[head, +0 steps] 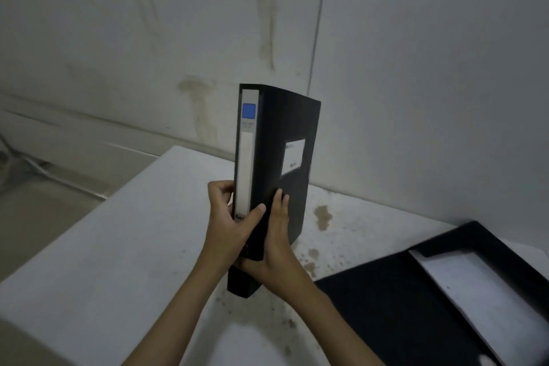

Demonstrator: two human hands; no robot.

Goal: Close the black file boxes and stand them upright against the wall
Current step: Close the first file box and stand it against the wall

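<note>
In the head view, both hands grip one closed black file box (276, 163) held upright, spine with its white label strip (247, 157) facing the camera. The left hand (228, 217) wraps the spine edge, thumb across the front; the right hand (274, 242) presses flat on the cover, fingers spread upward. Whether the box's lower end touches the stained white table (118, 246) I cannot tell. Beyond the hands rises the wall (416, 68). To the right of the right hand, a second file box (416, 300) lies open and flat, white paper (487, 291) inside
</note>
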